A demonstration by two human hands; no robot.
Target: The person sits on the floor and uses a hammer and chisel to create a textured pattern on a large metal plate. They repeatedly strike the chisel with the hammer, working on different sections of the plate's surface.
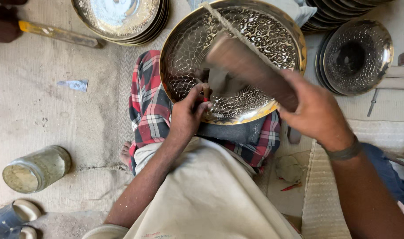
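A large round brass plate (pixel 255 26) with a hammered scale pattern rests tilted on my lap over a red checked cloth (pixel 149 110). My left hand (pixel 188 113) pinches a small punch tool (pixel 206 92) upright against the plate's lower inside. My right hand (pixel 312 110) grips a wooden mallet (pixel 246 66), blurred with motion, whose head lies over the plate's middle above the punch. A string (pixel 226 24) runs across the plate's upper part.
A stack of patterned plates (pixel 122 20) lies at the top left and more stacks (pixel 357 55) at the top right. A glass jar (pixel 36 168) lies on the mat at the left, sandals (pixel 9 217) below it. A wooden stick (pixel 58 34) lies upper left.
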